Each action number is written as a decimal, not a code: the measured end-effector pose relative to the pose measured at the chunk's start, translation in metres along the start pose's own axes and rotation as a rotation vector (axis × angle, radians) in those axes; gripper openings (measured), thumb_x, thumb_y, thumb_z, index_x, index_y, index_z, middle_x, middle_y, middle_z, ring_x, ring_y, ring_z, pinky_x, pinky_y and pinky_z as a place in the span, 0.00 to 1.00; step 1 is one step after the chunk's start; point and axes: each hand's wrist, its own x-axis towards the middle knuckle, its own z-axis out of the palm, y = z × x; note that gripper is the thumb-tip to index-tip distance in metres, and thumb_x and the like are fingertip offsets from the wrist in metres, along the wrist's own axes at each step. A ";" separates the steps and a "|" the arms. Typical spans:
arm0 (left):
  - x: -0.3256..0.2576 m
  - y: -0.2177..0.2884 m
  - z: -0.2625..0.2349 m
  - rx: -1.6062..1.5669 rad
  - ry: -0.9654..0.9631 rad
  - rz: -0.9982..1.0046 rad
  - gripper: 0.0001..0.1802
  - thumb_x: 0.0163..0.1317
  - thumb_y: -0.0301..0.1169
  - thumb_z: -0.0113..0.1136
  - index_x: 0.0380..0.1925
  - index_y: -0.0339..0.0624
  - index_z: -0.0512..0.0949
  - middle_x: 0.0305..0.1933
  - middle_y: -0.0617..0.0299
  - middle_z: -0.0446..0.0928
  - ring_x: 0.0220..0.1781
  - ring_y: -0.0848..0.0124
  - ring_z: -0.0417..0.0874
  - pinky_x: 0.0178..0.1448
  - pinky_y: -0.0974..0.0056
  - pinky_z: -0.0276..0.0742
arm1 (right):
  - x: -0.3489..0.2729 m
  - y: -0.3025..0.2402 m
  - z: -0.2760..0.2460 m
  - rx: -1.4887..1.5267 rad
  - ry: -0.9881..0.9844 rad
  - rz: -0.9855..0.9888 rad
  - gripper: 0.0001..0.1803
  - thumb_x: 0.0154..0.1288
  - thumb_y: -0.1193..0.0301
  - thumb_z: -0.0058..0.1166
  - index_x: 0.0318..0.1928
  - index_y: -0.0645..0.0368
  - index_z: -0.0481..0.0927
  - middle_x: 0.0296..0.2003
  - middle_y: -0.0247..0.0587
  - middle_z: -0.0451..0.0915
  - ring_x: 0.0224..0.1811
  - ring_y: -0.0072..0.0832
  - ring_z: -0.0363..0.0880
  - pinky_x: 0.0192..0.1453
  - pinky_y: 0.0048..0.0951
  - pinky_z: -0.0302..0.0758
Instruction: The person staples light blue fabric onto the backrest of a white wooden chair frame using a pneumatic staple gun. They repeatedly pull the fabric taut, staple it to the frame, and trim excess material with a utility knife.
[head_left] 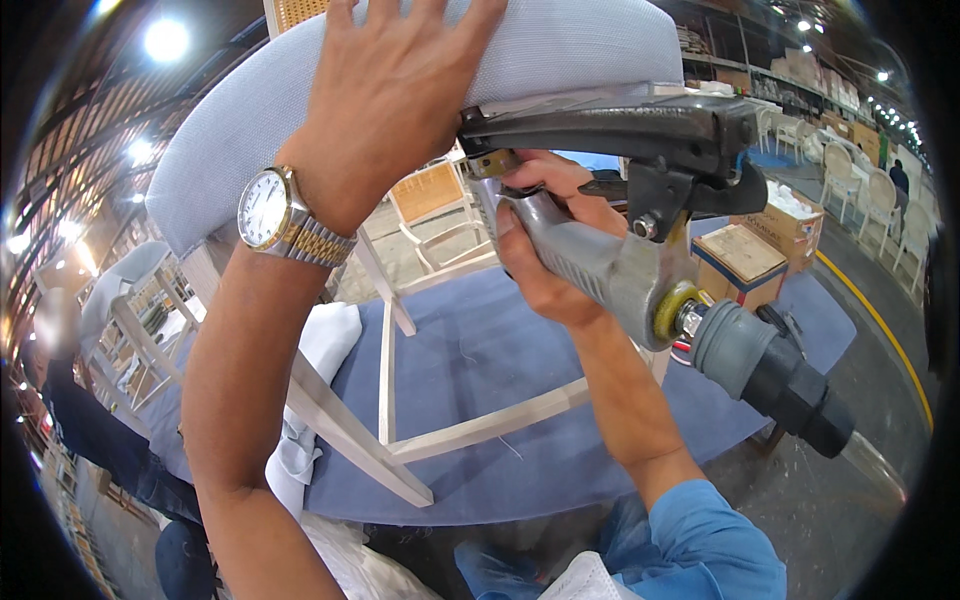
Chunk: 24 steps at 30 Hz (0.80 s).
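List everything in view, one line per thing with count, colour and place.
Chair: one, pale wood frame with light grey fabric seat, tipped over on the table, centre.
Pneumatic stapler: one, dark and silver metal, pressed to the seat edge, right of centre.
Air hose fitting: one, grey and black, at the stapler's handle end.
Table cover: one, blue, under the chair.
White cloth: one, left on the table.
Cardboard boxes: two, brown, right.
Other chairs: several, pale, far right.
Wristwatch: one, gold and silver, left wrist.
Left hand: flat on the seat fabric.
Right hand: gripping the stapler.
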 end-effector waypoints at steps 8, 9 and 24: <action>-0.060 0.009 0.023 -0.127 0.097 0.128 0.52 0.55 0.52 0.73 0.79 0.64 0.59 0.84 0.51 0.52 0.84 0.52 0.55 0.85 0.47 0.49 | -0.009 0.004 -0.014 0.002 0.002 0.002 0.17 0.62 0.79 0.60 0.53 0.64 0.79 0.55 0.52 0.80 0.55 0.34 0.81 0.62 0.32 0.75; -0.065 0.011 0.017 -0.288 0.073 0.168 0.52 0.55 0.52 0.73 0.79 0.63 0.60 0.84 0.51 0.52 0.84 0.53 0.55 0.84 0.46 0.50 | -0.009 0.000 -0.026 0.008 0.006 0.029 0.17 0.63 0.79 0.60 0.53 0.65 0.79 0.55 0.52 0.80 0.56 0.34 0.80 0.64 0.33 0.74; 0.029 -0.058 -0.009 -0.286 -0.322 0.047 0.62 0.56 0.76 0.58 0.73 0.31 0.63 0.66 0.35 0.74 0.69 0.46 0.76 0.72 0.48 0.71 | -0.018 -0.010 -0.043 0.013 -0.002 0.071 0.18 0.65 0.77 0.61 0.55 0.66 0.77 0.57 0.54 0.79 0.58 0.32 0.79 0.66 0.32 0.72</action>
